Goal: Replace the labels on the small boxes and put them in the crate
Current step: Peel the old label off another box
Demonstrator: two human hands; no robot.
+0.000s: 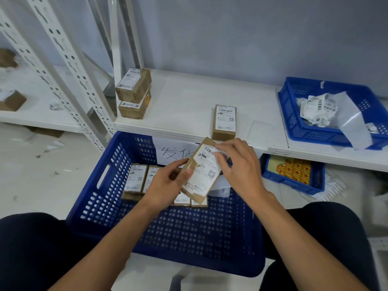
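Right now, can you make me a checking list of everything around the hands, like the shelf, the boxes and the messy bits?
Surface: white shelf board, carrying boxes and a crate.
Job's things: small brown cardboard box held above the big blue perforated plastic crate; labelled boxes lie inside it; a lone box stands on the shelf; a stacked pair sits at its left end.
Clutter: crumpled white label scraps in a smaller blue crate on the shelf's right.
Grippers: left hand grips the held box; right hand pinches its white label at the top corner.
Cables: nothing seen.
Surroundings: white slotted metal rack post, pale wall, blue tray of yellow-red packets under the shelf.
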